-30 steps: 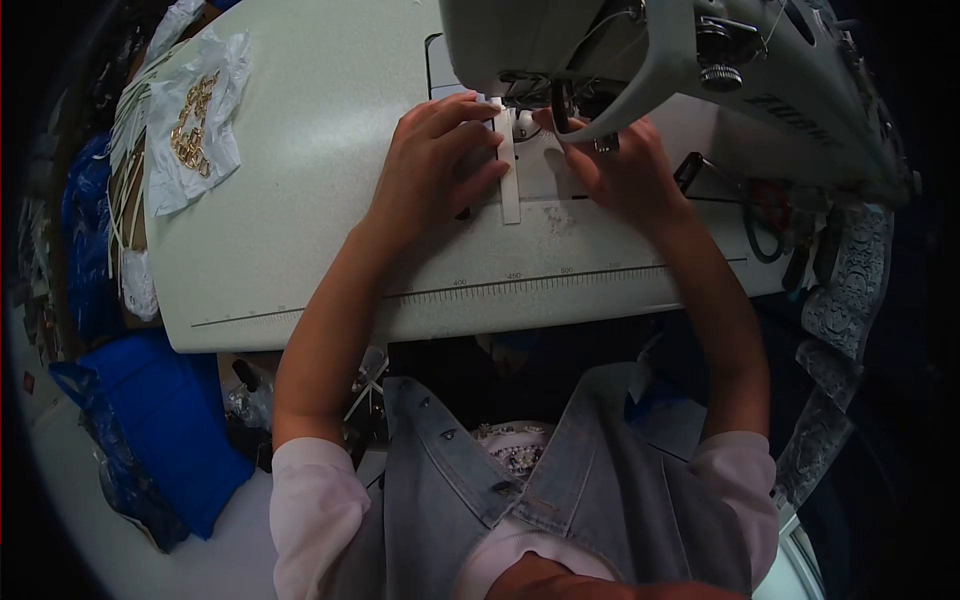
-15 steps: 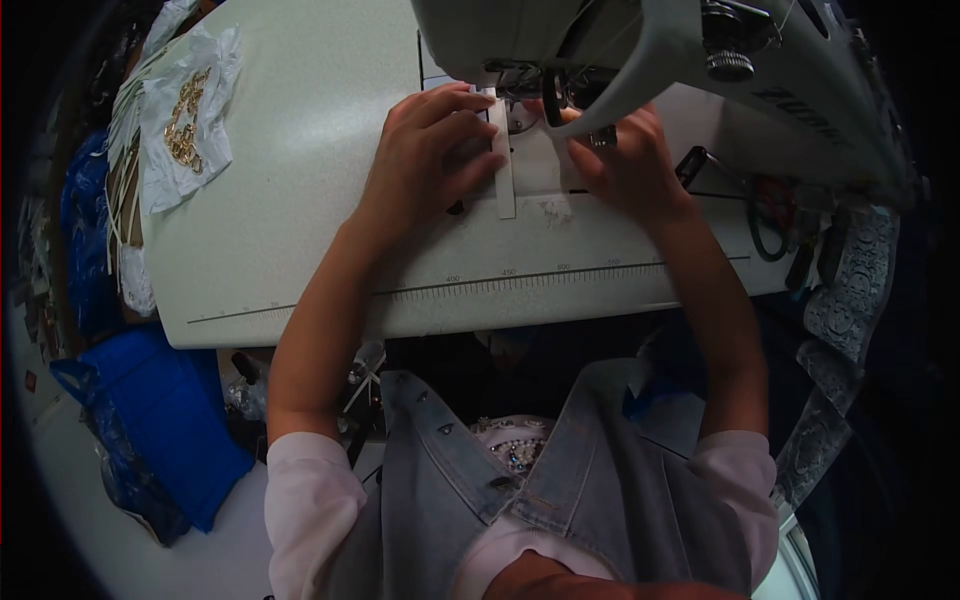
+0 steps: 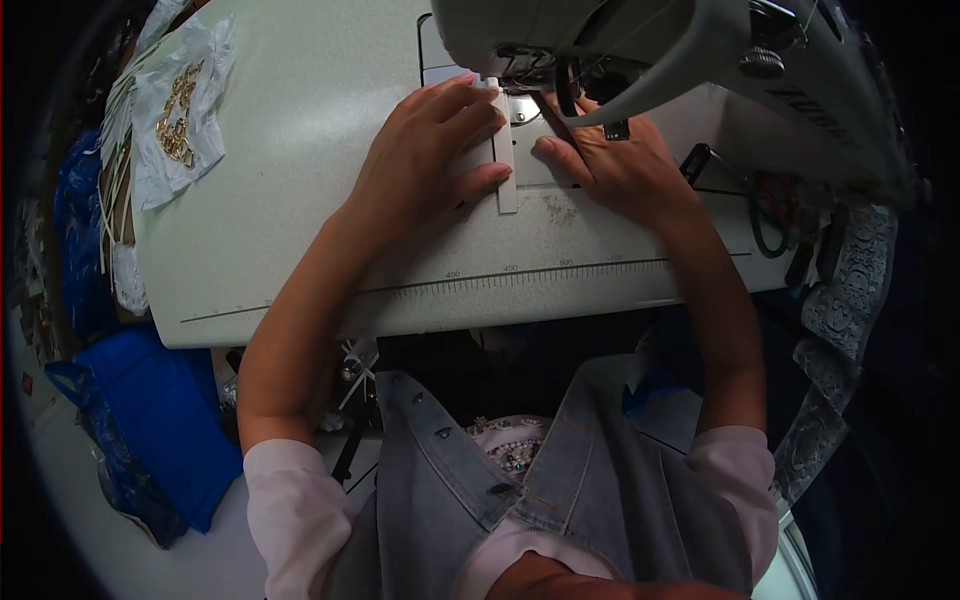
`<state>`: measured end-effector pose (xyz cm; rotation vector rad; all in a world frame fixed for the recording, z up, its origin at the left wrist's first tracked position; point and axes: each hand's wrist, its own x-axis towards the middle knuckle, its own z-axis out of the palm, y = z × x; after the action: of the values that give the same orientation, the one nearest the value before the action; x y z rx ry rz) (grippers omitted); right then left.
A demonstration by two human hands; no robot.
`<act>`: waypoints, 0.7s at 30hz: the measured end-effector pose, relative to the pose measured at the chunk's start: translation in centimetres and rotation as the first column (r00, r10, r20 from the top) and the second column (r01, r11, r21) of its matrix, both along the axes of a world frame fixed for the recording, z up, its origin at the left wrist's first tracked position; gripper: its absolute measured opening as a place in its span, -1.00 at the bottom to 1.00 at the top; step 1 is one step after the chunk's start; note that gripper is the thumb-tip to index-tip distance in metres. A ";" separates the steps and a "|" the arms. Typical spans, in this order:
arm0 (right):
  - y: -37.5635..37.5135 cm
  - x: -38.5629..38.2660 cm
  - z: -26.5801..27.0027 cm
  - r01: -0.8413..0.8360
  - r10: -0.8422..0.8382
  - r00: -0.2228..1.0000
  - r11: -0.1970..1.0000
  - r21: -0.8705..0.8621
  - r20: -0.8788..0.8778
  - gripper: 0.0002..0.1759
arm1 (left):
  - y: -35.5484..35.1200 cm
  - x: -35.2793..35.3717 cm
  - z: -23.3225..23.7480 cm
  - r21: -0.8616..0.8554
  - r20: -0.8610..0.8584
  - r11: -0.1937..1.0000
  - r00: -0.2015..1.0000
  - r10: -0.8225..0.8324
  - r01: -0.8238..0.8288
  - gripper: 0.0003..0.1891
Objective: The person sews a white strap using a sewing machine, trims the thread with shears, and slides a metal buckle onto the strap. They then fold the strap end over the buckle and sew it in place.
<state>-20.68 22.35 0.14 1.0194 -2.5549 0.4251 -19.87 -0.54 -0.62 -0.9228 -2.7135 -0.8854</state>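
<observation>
A narrow white strip (image 3: 507, 185) lies lengthwise on the sewing machine bed, its far end beneath the needle area. My left hand (image 3: 415, 150) rests beside it with bent fingers and the thumb pressed to its left edge, holding it against the bed. To the right, my right hand (image 3: 630, 165) lies on the bed near the metal plate (image 3: 524, 110), thumb apart from the fingers and nothing seen in it. The sewing machine head (image 3: 560, 40) covers some of its fingertips. A dark band or ring shows on a right finger.
Gold-coloured chain (image 3: 178, 115) sits on crumpled white paper (image 3: 215, 70) at the table's left, next to pale hanging strips (image 3: 118, 160). A printed ruler (image 3: 480, 277) runs along the front edge. At right are scissors (image 3: 775, 210) and lace trim (image 3: 850, 290). A blue bag (image 3: 160, 410) stands below left.
My right hand's thumb has moved away from the needle area, and the metal plate shows more. My left hand stays on the strip, its forearm shifted slightly left. The view has shifted a little.
</observation>
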 end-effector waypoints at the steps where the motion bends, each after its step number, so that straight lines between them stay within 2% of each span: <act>1: -0.2 0.1 0.4 0.037 -0.044 0.986 0.998 0.045 0.160 -0.60 | -0.2 0.0 0.0 -0.004 0.003 1.000 1.000 0.002 -0.002 -0.64; 3: -0.4 0.3 0.5 0.069 -0.094 0.945 0.993 0.091 0.313 -0.57 | -0.4 -0.3 -0.2 -0.065 -0.030 0.996 0.998 -0.061 0.059 -0.61; 6: -0.4 0.4 -0.4 0.100 -0.110 0.937 0.994 0.046 0.331 -0.56 | -0.6 -0.5 -0.7 -0.039 -0.129 0.996 0.988 -0.084 0.079 -0.59; 9: -0.5 0.1 -1.0 0.087 -0.080 0.982 0.996 -0.036 0.169 -0.58 | -0.9 -0.7 -0.4 -0.028 -0.125 0.993 0.985 -0.118 0.115 -0.61; 12: -0.6 -0.1 -0.4 0.119 -0.112 0.977 0.993 -0.028 0.180 -0.60 | -0.4 -0.2 -0.1 0.050 -0.105 0.990 0.986 -0.128 0.134 -0.68; 13: -0.6 -0.2 0.2 0.156 -0.175 0.935 0.984 0.084 0.310 -0.60 | -0.4 0.0 0.1 0.045 -0.105 0.990 0.986 -0.127 0.133 -0.68; 15: -0.5 -0.2 0.4 0.181 -0.252 0.869 0.963 0.200 0.427 -0.61 | -0.3 0.2 0.2 0.073 0.026 0.982 0.984 -0.175 0.173 -0.73; 19: 0.1 -0.2 -0.4 0.119 -0.135 0.962 0.990 0.081 0.237 -0.64 | -0.3 -0.1 0.6 0.056 0.010 0.980 0.981 -0.192 0.191 -0.75; 21: 0.1 -0.3 -0.2 0.072 -0.077 0.985 0.997 0.035 0.153 -0.65 | -0.3 0.2 1.0 -0.020 0.004 0.983 0.983 -0.184 0.184 -0.73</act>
<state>-20.96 22.41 -0.05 0.9303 -2.7348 0.4641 -19.70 -0.89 0.35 -1.1936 -2.6762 -0.8924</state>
